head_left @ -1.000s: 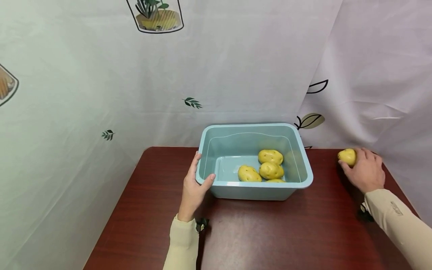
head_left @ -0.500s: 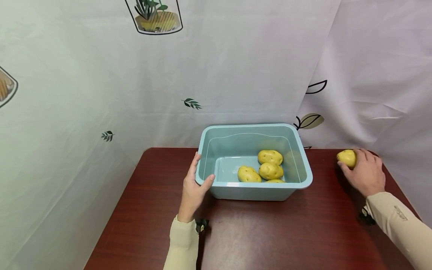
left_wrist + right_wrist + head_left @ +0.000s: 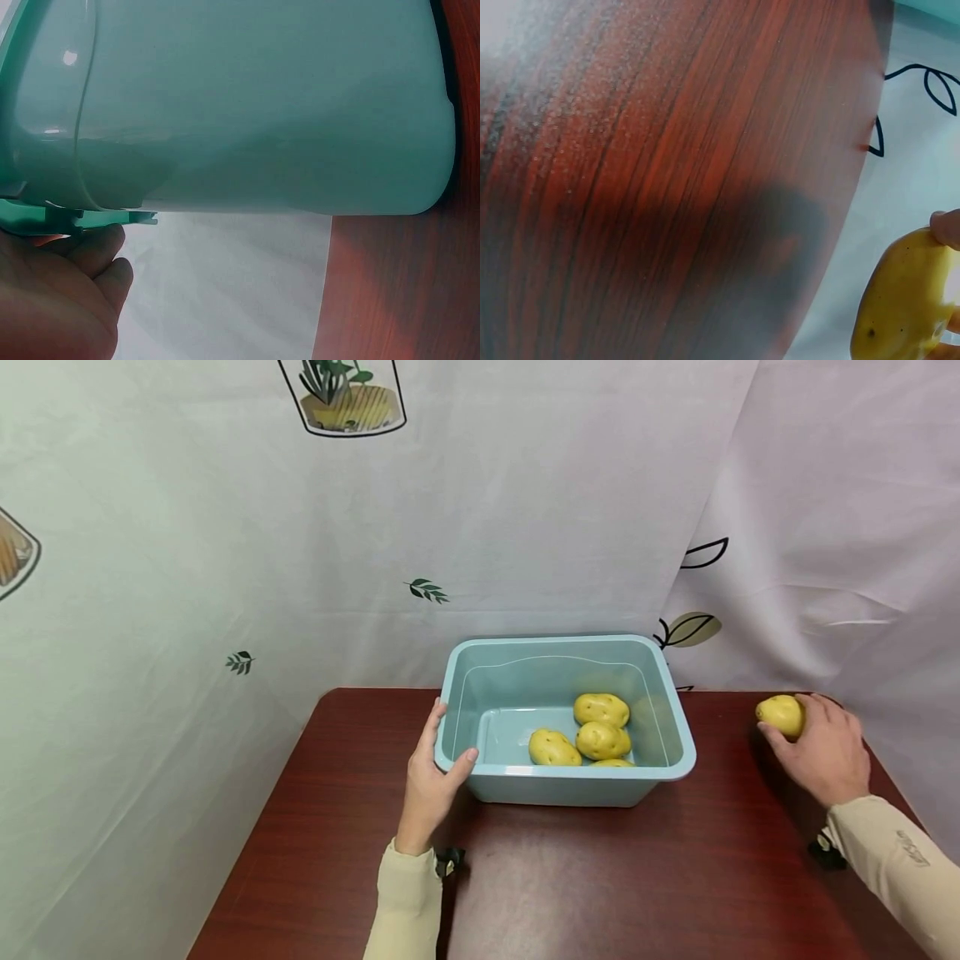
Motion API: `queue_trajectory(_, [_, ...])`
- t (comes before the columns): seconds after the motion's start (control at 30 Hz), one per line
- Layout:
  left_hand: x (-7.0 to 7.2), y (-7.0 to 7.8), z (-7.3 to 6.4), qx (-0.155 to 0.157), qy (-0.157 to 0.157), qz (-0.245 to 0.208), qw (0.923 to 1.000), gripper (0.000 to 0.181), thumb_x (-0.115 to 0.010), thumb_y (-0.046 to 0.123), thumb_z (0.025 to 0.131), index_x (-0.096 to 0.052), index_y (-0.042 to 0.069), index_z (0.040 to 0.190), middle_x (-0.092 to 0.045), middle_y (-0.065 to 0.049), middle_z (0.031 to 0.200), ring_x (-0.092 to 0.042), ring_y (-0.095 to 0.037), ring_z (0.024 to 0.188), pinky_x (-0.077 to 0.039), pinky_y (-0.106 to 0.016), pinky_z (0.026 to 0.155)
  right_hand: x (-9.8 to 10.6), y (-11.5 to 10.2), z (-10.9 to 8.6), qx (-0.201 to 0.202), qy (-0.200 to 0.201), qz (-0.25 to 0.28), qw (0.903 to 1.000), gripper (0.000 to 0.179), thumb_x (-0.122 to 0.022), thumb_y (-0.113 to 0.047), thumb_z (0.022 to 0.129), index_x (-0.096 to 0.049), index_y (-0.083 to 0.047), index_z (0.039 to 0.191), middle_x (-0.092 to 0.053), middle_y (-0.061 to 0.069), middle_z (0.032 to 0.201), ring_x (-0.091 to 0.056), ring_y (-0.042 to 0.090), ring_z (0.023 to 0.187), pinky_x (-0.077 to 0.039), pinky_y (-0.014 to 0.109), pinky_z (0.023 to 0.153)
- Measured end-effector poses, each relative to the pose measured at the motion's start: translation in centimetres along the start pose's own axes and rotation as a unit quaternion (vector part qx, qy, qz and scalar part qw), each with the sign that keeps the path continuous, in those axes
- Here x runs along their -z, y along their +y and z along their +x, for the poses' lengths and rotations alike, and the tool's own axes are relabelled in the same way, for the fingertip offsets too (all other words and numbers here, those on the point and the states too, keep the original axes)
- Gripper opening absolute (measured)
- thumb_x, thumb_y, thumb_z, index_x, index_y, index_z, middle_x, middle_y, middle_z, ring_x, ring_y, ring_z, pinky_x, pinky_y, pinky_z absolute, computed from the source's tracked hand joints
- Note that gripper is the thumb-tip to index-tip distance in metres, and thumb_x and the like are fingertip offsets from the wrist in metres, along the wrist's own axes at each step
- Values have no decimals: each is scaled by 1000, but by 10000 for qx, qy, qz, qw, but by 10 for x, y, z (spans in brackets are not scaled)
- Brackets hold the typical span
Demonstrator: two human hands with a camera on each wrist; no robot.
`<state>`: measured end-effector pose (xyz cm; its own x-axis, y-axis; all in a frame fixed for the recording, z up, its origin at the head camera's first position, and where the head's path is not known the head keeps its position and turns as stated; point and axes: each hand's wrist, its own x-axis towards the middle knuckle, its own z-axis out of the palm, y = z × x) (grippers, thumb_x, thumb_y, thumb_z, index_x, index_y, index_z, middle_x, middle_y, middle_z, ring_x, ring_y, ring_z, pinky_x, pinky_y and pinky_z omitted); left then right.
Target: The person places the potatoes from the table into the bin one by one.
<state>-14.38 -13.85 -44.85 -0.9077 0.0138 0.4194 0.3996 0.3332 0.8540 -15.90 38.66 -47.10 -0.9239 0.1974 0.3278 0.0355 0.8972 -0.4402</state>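
Note:
A light blue plastic bin (image 3: pixel 555 787) stands on the table in the head view. Its front left corner is held by my left hand (image 3: pixel 431 785), thumb over the front rim and fingers along the left side. In the left wrist view, the fingers (image 3: pixel 101 251) bend up under the rim. Several yellow potatoes (image 3: pixel 602 740) lie inside, mostly toward the right; the front wall partly hides one. Right of the bin, my right hand (image 3: pixel 828 752) grips another potato (image 3: pixel 780 716) between thumb and fingers. That potato (image 3: pixel 900 300) also shows in the right wrist view, apparently raised off the table.
The dark red wooden table (image 3: pixel 600 877) ends behind the bin at a white cloth (image 3: pixel 540 527) printed with leaves and jars. The cloth also hangs close along the table's left and right edges.
My right hand has shifted slightly right and toward me with the potato. The left hand, the bin and the potatoes in it stay in place.

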Motion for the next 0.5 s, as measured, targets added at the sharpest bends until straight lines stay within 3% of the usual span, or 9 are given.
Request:
queue_trajectory(0.2, [0,0,0,-32,-18,23,10000,75,-73,27,93,-36,19,157,-30,4,163,-29,-14,147,-28,-52,115,6,-1,-3,42,8,62,10000,68,-67,-37,94,-44,9,138,-39,36,144,-31,62,123,-31,73,87])
queue_trajectory(0.5, [0,-1,0,-38,8,44,10000,74,-73,27,93,-36,17,156,-30,2,163,-30,-14,147,-29,-52,115,12,-9,-5,461,206,254,9984,63,-69,-30,93,-47,10,136,-43,37,139,-33,62,119,-28,68,93])
